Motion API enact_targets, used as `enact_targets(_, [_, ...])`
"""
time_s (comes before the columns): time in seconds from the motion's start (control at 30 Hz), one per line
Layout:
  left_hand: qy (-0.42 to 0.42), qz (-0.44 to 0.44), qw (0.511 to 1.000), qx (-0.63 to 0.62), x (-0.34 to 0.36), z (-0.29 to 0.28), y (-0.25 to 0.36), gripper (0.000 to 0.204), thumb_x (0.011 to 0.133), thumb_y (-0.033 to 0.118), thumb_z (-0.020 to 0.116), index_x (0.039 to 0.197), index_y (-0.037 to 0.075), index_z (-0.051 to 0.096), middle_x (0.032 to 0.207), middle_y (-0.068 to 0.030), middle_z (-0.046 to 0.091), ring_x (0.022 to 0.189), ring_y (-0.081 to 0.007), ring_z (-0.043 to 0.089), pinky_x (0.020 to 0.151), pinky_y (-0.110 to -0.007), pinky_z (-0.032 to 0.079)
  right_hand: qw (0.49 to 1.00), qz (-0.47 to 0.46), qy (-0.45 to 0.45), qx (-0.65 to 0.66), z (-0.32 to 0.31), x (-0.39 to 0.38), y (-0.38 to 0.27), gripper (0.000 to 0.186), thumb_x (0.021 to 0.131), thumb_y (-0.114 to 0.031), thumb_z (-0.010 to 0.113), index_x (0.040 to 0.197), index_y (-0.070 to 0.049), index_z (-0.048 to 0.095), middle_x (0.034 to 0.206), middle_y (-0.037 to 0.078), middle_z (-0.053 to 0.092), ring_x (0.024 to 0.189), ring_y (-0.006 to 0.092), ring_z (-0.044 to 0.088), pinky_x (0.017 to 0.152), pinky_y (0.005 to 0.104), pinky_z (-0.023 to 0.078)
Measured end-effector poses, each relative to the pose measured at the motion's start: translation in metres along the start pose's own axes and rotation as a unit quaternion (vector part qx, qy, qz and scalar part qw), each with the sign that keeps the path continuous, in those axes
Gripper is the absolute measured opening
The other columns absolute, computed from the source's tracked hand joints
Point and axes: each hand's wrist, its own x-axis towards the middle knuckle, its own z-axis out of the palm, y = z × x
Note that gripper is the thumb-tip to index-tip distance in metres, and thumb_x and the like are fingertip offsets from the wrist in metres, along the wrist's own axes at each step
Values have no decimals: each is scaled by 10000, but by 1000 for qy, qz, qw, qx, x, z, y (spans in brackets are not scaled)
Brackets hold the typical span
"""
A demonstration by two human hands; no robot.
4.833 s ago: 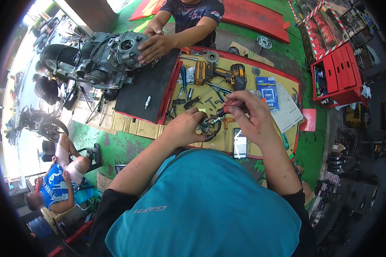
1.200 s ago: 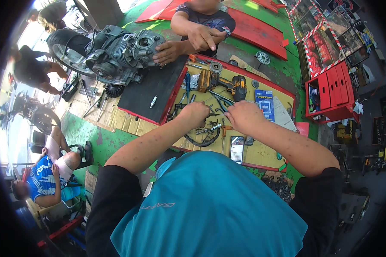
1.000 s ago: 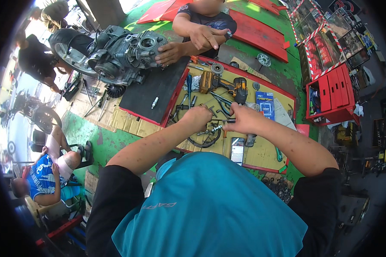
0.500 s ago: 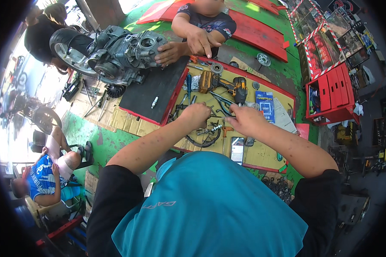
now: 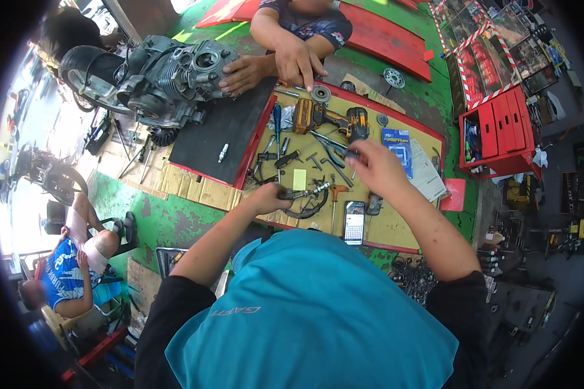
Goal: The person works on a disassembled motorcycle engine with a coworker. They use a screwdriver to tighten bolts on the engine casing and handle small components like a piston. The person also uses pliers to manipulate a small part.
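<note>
My left hand (image 5: 270,199) is low over the yellow work board (image 5: 396,232), its fingers curled around the near end of a chrome socket wrench (image 5: 315,190). A dark curved hose (image 5: 313,211) lies under that wrench. My right hand (image 5: 377,170) pinches the dark end of a long chrome tool (image 5: 331,141), which still lies on the board. Beside it are pliers with blue handles (image 5: 335,159) and a small T-shaped tool (image 5: 315,161). A yellow slip (image 5: 299,179) lies between my hands. An orange-handled T-wrench (image 5: 335,198) is nearby.
A yellow-black cordless impact driver (image 5: 331,118) lies beyond my hands. A co-worker's hand (image 5: 297,61) points at a round metal part (image 5: 320,94). Their other hand rests on an engine (image 5: 175,78). A phone (image 5: 354,223), spark plug (image 5: 223,153) and blue packet (image 5: 396,150) lie around.
My hands have moved apart: the left came nearer to me onto the chrome socket wrench, the right rose slightly. The yellow slip is now uncovered. The view has shifted a little.
</note>
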Motion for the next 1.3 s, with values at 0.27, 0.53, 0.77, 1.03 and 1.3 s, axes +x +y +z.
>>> enact_targets(0.27, [20, -169, 848, -502, -16, 8, -28, 399, 955, 346, 707, 1132, -2, 627, 915, -64, 651, 798, -161, 638, 753, -322, 534, 983, -75, 155, 59, 0, 114, 4, 261, 870, -181, 691, 1080, -25, 689, 950, 191, 645, 874, 345, 662, 794, 436, 526])
enact_targets(0.53, [-9, -175, 826, -536, -35, 2, -9, 437, 1012, 331, 644, 1226, -42, 567, 1150, -180, 681, 1025, -276, 710, 896, -379, 570, 980, -69, 168, 77, -28, 185, -12, 264, 830, -117, 676, 1049, 28, 651, 1077, 246, 673, 1025, 419, 664, 882, 450, 536])
enact_targets(0.77, [-10, -100, 816, -570, -42, 2, -3, 476, 1023, 213, 601, 1394, -66, 495, 1271, -195, 650, 1202, -308, 652, 1064, -406, 523, 942, -32, 292, 164, 15, 135, -8, 409, 852, -198, 751, 1197, -24, 618, 1136, 145, 693, 1018, 296, 693, 901, 402, 538])
enact_targets(1.03, [-54, -93, 884, -455, -56, -38, 59, 647, 968, 131, 684, 1510, -55, 383, 1292, -174, 633, 1183, -269, 658, 1015, -365, 552, 933, -72, -130, 327, 125, -8, -8, 459, 939, -145, 647, 1393, -102, 593, 1390, 144, 599, 1295, 304, 554, 1046, 405, 473])
enact_targets(1.3, [-112, -85, 917, -373, -53, -68, 89, 684, 929, 72, 698, 1516, -54, 370, 1178, -164, 678, 1081, -233, 692, 958, -363, 583, 906, -145, -99, 384, 128, -29, -20, 521, 905, -78, 681, 1414, -76, 573, 1407, 147, 584, 1269, 306, 574, 1089, 398, 452])
